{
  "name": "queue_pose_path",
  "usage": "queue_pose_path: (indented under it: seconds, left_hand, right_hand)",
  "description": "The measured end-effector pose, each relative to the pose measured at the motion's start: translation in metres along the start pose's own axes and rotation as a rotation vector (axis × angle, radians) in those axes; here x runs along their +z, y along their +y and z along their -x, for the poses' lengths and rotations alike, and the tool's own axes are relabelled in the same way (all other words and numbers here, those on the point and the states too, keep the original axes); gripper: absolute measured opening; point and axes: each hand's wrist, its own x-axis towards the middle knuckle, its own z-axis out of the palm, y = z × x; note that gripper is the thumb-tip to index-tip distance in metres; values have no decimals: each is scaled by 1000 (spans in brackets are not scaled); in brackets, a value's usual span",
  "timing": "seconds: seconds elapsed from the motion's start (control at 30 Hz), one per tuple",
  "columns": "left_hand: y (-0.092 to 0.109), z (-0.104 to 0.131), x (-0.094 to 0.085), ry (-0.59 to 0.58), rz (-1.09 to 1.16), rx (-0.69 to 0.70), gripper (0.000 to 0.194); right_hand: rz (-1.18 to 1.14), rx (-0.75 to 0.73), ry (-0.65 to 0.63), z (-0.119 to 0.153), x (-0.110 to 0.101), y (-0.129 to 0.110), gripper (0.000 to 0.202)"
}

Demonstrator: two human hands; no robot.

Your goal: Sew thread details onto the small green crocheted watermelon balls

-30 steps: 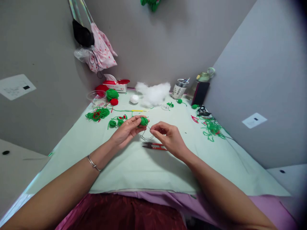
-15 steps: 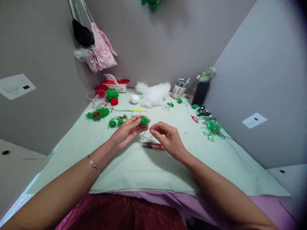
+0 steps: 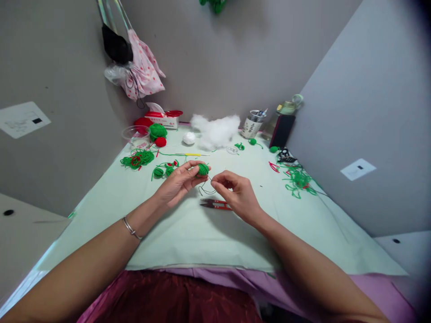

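Soft light, faint shadows, dark upper-right corner

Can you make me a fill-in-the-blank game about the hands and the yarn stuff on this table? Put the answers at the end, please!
1. The left hand holds a small crocheted ball coloured ____.
2. The right hand partly hides some snips with handles coloured ____.
3. The silver bracelet goes around the ____ forearm.
4. The fluffy stuffing near the back wall is coloured ____.

Missing words: green; red; left; white.
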Motion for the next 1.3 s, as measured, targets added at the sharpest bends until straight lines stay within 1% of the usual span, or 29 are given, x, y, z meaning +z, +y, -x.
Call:
queue_pose_path:
  seconds: [0.17,0.37,0.53,0.6,0.67,0.77,0.83,0.87,0.93,1.07,1.13,1.2,1.27,1.3]
  left_hand:
    - [-1,0,-1,-10,-4,-6,18]
    - [-3,1,1,-50,70,-44,13]
    - [-6,0,2,-49,79,-54,15]
    - [-8,0,2,-47,70,-44,16]
    - [-10,1,3,-33,39,-29,18]
    - [-12,2,4,-6,-76,19,20]
    - [-12,3,5,19,-155,61,22]
    - [-13,4,6,32,-187,82,23]
    - [-13,4,7,45,-240,112,25]
    - [-15,5,9,45,-380,142,24]
    - [-16,5,9,37,-421,141,23]
    - [-16,5,8,23,-443,137,23]
    - [-17,3,5,16,-472,127,23]
    - [-17,3,4,17,-481,115,23]
  right_hand:
    - [-18,9,11,-1,1,2,14]
    - [-80,-65,39,-2,5,7,13]
    - [-85,-94,85,-2,10,12,14]
    - [-100,-72,103,-2,11,13,14]
    - [-148,-15,102,-3,11,12,15]
    - [-273,61,65,-5,9,8,16]
    - [-320,68,53,-5,7,6,17]
    - [-314,61,48,-5,6,5,17]
    - [-227,33,32,-5,4,6,15]
    - [97,-78,24,-4,1,9,10]
    - [179,-141,53,-5,-2,7,12]
    - [116,-172,116,-6,-8,2,12]
    - [-81,-138,170,-9,-19,-7,15]
    - [-196,-95,160,-10,-26,-12,17]
